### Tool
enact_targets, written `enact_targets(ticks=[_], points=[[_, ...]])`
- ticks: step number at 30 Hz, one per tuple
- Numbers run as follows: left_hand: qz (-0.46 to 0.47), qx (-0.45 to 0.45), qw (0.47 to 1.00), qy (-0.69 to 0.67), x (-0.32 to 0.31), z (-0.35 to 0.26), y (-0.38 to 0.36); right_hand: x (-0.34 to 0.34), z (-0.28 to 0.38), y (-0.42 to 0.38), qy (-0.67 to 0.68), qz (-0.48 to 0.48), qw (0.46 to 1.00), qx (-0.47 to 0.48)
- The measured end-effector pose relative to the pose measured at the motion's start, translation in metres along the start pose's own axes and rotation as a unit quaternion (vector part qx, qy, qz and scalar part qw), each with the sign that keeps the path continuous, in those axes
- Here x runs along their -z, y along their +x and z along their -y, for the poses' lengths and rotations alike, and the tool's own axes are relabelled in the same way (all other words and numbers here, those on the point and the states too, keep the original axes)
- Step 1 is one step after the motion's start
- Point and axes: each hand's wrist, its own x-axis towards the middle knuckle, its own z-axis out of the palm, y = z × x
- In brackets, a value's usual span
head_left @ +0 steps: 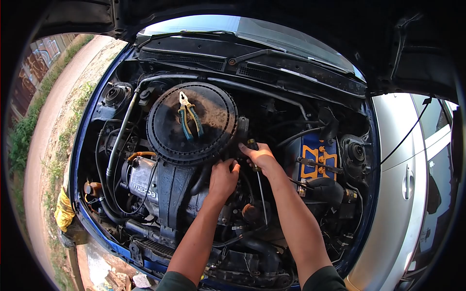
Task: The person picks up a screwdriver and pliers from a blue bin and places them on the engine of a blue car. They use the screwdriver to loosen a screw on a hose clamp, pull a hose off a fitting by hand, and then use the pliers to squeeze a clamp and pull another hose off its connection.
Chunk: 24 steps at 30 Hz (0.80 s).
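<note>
My right hand (pixel 260 156) is closed around a screwdriver (pixel 262 194), whose dark and yellow handle shows at the fingers. Its long metal shaft points down toward the front of the engine bay. Just left of it, my left hand (pixel 224 177) has its fingers curled in at the lower right edge of the round black air filter housing (pixel 165 131); whatever they grip there is hidden. Combination pliers (pixel 199 127) with teal and yellow handles lie on top of the housing, jaws toward the windshield.
Left of my arms is the metal engine cover (pixel 143 178) marked "mazda". A blue and orange battery (pixel 318 157) sits at the right. The raised hood (pixel 417 43) hangs overhead. A silver car (pixel 395 194) stands close on the right, and a yellow cloth (pixel 64 211) is at the left fender.
</note>
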Motion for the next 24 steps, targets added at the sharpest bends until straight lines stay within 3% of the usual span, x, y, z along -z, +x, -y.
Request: enact_targets(ticks=[4, 11, 24], points=[[0.015, -0.002, 1.0, -0.017, 0.004, 0.003, 0.0, 0.006, -0.008, -0.019, 0.046, 0.001, 0.998, 0.035], [0.01, -0.035, 0.999, -0.019, 0.006, 0.007, -0.002, 0.004, -0.018, -0.025, -0.002, 0.013, 0.998, 0.067], [-0.062, 0.058, 0.996, -0.04, -0.003, -0.02, 0.001, 0.004, -0.019, -0.029, 0.033, 0.008, 0.996, 0.085]])
